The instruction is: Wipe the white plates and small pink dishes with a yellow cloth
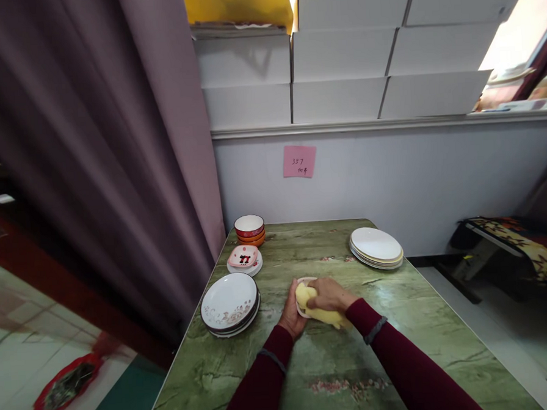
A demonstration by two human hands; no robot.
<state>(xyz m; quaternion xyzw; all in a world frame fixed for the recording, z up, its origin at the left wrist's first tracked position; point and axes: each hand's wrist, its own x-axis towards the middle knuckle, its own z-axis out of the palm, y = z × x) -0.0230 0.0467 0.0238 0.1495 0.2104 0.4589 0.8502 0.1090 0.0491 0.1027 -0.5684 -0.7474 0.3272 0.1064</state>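
My left hand grips the rim of a small white dish from its left side, just above the table. Fingers of my right hand are closed on a yellow cloth pressed against the inside of that dish. A loose end of the cloth hangs below my right wrist. Most of the dish is hidden by the cloth and my hands.
A stack of white plates with a floral pattern stands on the left of the green table. Behind it are a small pink dish on a white plate and stacked bowls. More white plates are stacked at the back right.
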